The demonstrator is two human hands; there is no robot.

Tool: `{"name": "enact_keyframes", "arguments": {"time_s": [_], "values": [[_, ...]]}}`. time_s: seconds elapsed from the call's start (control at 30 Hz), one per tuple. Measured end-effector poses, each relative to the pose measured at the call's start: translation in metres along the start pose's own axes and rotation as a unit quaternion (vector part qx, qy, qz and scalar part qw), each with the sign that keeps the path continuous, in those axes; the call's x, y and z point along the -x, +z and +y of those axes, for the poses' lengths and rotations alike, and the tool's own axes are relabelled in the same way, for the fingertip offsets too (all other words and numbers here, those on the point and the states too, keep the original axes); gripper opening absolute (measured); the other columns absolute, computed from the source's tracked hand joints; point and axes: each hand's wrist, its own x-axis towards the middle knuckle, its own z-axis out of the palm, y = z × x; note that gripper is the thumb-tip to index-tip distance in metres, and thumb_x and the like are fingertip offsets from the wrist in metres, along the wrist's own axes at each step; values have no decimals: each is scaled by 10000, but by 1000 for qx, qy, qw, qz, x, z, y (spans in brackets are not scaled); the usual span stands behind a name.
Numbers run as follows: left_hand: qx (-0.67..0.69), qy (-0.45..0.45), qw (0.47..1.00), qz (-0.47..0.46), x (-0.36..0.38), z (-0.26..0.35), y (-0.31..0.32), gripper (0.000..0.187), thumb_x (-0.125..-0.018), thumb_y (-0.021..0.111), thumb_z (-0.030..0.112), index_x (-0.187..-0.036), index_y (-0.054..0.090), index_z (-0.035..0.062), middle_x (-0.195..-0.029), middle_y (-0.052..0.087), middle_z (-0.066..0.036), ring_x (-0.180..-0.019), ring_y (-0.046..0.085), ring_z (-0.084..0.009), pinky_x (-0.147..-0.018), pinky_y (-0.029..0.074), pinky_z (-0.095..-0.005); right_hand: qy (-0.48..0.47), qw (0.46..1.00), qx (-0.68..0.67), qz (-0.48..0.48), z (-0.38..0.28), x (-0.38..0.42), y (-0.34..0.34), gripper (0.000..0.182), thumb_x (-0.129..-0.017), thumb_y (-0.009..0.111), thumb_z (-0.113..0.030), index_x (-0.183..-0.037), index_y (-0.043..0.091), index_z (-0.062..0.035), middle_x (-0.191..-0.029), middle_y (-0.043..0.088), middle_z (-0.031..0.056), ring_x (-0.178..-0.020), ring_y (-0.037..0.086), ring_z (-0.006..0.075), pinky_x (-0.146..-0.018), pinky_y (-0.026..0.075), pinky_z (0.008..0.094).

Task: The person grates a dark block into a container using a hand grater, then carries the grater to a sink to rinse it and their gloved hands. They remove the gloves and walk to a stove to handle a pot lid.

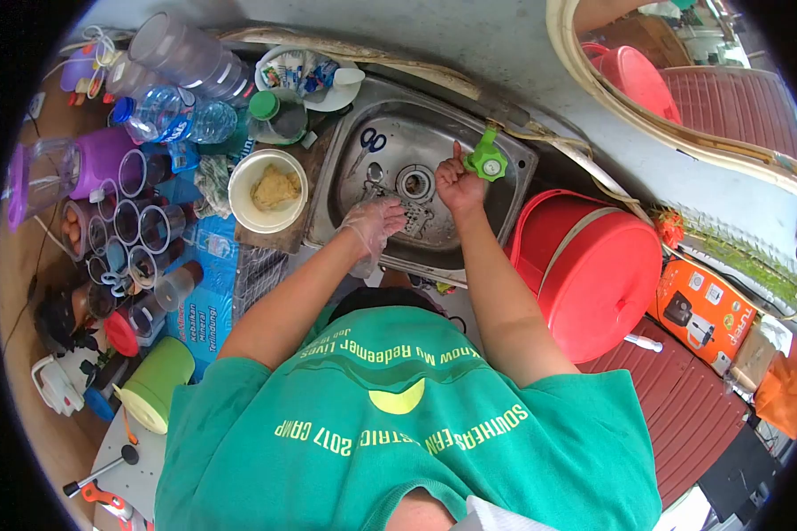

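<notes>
My left hand [376, 223] wears a clear plastic glove and is over the near left part of the steel sink [345, 190]. Its fingers are stretched out, holding nothing. My bare right hand [461, 188] is just left of the green tap [487, 159], with most fingers curled in and one digit pointing up; nothing shows in it. Between the hands lies the drain [414, 182]. Scissors with dark blue handles [373, 140] and a small round metal piece [375, 171] rest in the basin. Left of the sink, a white tub [236, 196] holds yellowish dough [275, 188].
A large red lidded bucket [607, 283] stands right of the sink. To the left are a water bottle [186, 117], a green-capped jar [277, 124] and several clear cups [159, 228]. A mirror [700, 88] hangs at the upper right.
</notes>
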Motion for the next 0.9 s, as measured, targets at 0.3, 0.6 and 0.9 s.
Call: {"name": "enact_keyframes", "arguments": {"time_s": [0.3, 0.6, 0.9], "values": [[18, 1, 1000, 0, -5, 0, -13, 394, -969, 520, 241, -1263, 506, -21, -1228, 570, -196, -1091, 585, -302, -955, 497, -389, 13, 999, 36, 37, 6, -9, -7, 268, -955, 450, -162, -1054, 625, 16, -578, 319, -44, -499, 292, 104, -484, 261, 244], [16, 2, 1000, 9, 0, 9, -4, 400, -960, 537, 230, -1262, 501, -29, -1228, 566, -198, -1093, 578, -300, -949, 500, -388, 36, 971, 211, 103, 5, -7, -8, 222, -922, 635, -315, -901, 616, -94, -551, 345, -60, -477, 305, 84, -451, 243, 235], [9, -5, 1000, 24, -5, 5, -12, 411, -958, 538, 259, -1260, 499, -17, -1210, 576, -184, -1031, 598, -284, -905, 508, -363, 18, 817, 523, 242, -3, -55, -21, 309, -922, 618, -381, -727, 583, -143, -595, 496, 1, -481, 441, 132, -458, 368, 269]]}}
